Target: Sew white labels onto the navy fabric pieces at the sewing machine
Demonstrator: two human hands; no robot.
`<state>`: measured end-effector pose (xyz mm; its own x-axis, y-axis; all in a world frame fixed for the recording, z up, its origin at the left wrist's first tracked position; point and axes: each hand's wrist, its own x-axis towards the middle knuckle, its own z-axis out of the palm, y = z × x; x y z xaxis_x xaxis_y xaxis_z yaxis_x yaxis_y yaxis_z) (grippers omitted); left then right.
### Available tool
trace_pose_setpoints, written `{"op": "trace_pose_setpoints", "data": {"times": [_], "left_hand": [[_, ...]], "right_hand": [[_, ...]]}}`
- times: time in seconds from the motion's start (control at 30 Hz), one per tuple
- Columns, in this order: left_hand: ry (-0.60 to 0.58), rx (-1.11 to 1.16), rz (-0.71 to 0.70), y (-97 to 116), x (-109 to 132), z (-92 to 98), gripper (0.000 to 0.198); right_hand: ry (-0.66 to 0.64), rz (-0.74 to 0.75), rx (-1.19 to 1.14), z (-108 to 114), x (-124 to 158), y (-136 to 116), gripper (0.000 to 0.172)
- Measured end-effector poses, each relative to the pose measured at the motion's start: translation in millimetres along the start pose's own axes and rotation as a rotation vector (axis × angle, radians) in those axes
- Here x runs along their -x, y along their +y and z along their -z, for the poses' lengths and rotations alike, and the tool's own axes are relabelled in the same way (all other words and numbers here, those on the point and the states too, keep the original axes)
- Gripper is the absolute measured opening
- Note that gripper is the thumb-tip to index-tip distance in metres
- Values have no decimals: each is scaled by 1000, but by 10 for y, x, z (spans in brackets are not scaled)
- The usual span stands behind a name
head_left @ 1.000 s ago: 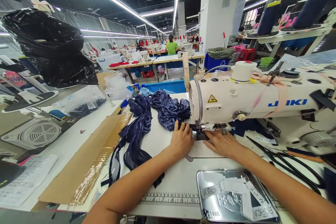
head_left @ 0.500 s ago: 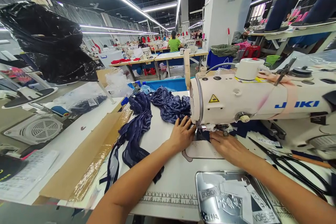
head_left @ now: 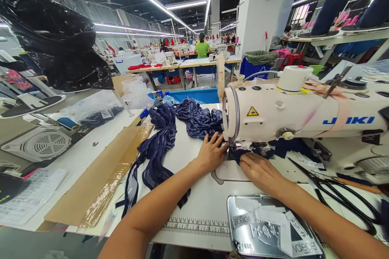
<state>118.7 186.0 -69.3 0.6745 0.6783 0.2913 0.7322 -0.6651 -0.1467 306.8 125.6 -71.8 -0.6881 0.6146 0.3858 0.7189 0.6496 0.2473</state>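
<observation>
My left hand lies with its fingers spread at the left of the sewing machine's needle area, its fingertips at the near edge of a bunched, patterned navy garment piece. Just right of the needle, my right hand has its fingers closed on dark navy fabric. The sewing machine is white, and its head hides part of the fabric. Patterned navy strips trail across the table to the left of my left hand. The needle tip is too small to make out.
Black scissors lie beyond my right forearm. A metal tray with printed labels sits at the table's front edge, beside a printed ruler. Flattened cardboard lies left. A black plastic-wrapped bundle stands at upper left.
My right hand has shifted slightly left and toward me, and more navy fabric shows above its fingers. My left hand stays nearly where it was. The view has shifted a little.
</observation>
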Motion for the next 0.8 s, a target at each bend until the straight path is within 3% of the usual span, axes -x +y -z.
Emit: {"op": "trace_pose_setpoints", "data": {"times": [0.53, 0.8], "left_hand": [[-16, 18, 9, -53, -99, -102, 30], [-2, -10, 33, -48, -107, -122, 31]], "right_hand": [[92, -21, 92, -136, -62, -110, 25], [41, -59, 77, -152, -43, -36, 23]]}}
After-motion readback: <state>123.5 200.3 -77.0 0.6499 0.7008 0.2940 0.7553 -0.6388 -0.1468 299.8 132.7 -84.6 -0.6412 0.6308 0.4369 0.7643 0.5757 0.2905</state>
